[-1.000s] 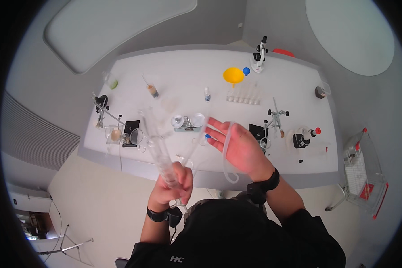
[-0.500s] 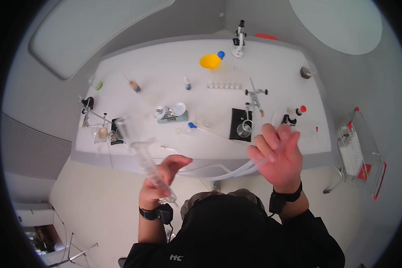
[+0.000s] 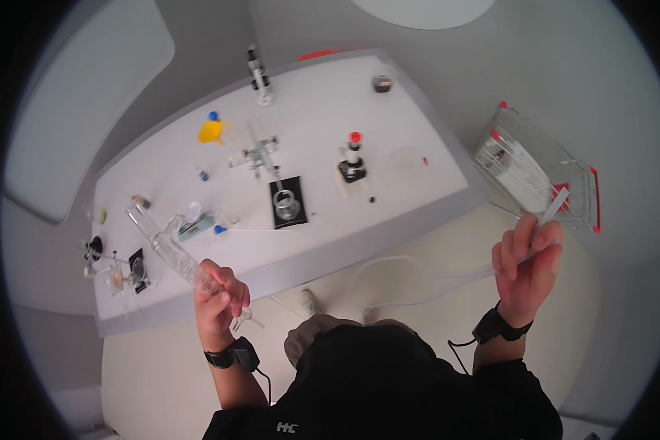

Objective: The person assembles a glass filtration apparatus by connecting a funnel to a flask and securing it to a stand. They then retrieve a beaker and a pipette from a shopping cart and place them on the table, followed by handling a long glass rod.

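My left hand (image 3: 221, 299) is wrapped round a clear glass condenser (image 3: 170, 251) with a coil inside. Its wide open end tilts up and away to the left, over the table's near edge, while its narrow end pokes out below my fingers. Raised at the right, my right hand (image 3: 526, 264) pinches a length of clear flexible tubing (image 3: 556, 204), whose end sticks up past the fingertips. From there the tubing sags in a loop toward the left, in front of the table. Whether it joins the condenser I cannot tell.
On the white table (image 3: 389, 183) are a microscope (image 3: 261, 81), a clamp stand (image 3: 260, 155) by a black mat (image 3: 277, 220) with glassware, a second red-topped microscope (image 3: 353, 158), a yellow funnel (image 3: 210, 132) and a small balance (image 3: 196, 226). A wire cart (image 3: 517, 165) stands right of it.
My view has turned to the right. My right hand has moved out to the right with the tubing, stretching it from my left side. The condenser stays in my left hand.
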The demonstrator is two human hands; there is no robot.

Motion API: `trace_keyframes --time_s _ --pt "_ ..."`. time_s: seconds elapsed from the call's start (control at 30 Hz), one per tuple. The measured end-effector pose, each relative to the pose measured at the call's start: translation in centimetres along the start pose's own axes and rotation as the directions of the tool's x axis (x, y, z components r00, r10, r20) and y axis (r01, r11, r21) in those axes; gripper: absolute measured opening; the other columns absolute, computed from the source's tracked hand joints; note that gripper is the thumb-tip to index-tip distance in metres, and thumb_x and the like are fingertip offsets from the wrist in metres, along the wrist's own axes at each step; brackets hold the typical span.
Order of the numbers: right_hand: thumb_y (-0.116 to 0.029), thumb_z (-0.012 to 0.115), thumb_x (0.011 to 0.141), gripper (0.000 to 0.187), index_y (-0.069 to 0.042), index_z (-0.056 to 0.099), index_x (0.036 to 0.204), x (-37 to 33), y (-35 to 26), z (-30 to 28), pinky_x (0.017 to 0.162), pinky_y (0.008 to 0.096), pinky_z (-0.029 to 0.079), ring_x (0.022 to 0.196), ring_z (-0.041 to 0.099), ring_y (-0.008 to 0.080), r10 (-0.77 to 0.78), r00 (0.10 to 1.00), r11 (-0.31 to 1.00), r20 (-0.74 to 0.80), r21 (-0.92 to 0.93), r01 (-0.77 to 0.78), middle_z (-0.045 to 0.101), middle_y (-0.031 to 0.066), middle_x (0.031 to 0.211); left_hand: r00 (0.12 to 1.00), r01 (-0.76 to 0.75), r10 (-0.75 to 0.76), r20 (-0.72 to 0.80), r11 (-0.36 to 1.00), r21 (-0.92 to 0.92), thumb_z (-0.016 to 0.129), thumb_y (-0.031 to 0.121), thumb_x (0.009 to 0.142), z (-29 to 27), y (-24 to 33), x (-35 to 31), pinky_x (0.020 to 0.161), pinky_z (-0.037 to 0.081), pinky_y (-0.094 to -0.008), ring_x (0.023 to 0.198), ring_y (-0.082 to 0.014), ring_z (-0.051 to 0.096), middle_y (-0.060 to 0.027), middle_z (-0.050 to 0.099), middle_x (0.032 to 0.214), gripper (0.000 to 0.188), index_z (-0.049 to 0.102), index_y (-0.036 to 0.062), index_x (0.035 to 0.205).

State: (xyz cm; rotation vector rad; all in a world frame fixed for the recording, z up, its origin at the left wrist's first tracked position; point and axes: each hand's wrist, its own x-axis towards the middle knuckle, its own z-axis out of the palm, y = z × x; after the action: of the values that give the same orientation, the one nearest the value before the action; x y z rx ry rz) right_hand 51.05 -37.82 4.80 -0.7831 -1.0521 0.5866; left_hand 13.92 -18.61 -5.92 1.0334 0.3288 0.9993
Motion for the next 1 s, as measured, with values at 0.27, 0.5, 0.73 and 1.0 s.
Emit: trace_keyframes --time_s 0.27,0.5,0.73,1.0 --pt "-0.029 0.038 0.104 0.027 -0.007 0.045 0.091 0.3 -3.7 -14.5 0.05 0.0223 0.03 0.052 0.038 0.009 0.039 0.955 0.984 -0.293 -0.157 -0.089 0.046 0.0052 0.084 0.994 0.095 -0.093 0.058 0.995 -0.029 0.069 0.011 0.08 8.0 -5.2 3.4 0.049 0.043 -0.0288 0.04 -0.0111 0.045 -0.0004 0.047 0.064 0.029 0.043 0.0089 0.095" --pt "-0.019 0.047 0.101 0.022 -0.003 0.057 0.112 10.4 0.1 -25.4 0.05 0.0216 0.028 0.055 0.037 0.0045 0.121 0.922 0.871 -0.367 -0.406 -0.276 0.043 -0.0033 0.072 0.987 0.161 -0.161 0.012 0.987 0.02 0.071 0.012 0.076 8.9 -7.2 7.2 0.052 0.044 -0.0299 0.043 -0.0126 0.047 -0.0014 0.048 0.064 0.034 0.045 0.0074 0.097" --pt "-0.021 0.046 0.101 0.029 -0.003 0.058 0.121 26.6 6.9 -33.0 0.068 0.022 0.04 0.072 0.049 0.0075 -0.137 0.957 0.694 -0.254 -0.715 -0.09 0.053 -0.0011 0.079 0.978 0.201 -0.201 -0.058 0.98 -0.009 0.066 0.018 0.078 8.1 -11.5 14.7 0.059 0.045 -0.0312 0.051 -0.0148 0.051 -0.0035 0.049 0.065 0.033 0.048 0.0044 0.101" --pt "-0.026 0.049 0.1 0.031 -0.004 0.064 0.115 38.3 6.5 -35.0 0.079 0.0261 0.043 0.083 0.055 0.0103 -0.443 0.866 0.442 -0.23 -0.897 -0.012 0.062 0.0026 0.088 0.972 0.218 -0.214 -0.102 0.975 0.032 0.065 0.018 0.076 8.6 -12.6 23.4 0.06 0.044 -0.0311 0.051 -0.0155 0.051 -0.0048 0.05 0.063 0.032 0.05 0.0036 0.099"
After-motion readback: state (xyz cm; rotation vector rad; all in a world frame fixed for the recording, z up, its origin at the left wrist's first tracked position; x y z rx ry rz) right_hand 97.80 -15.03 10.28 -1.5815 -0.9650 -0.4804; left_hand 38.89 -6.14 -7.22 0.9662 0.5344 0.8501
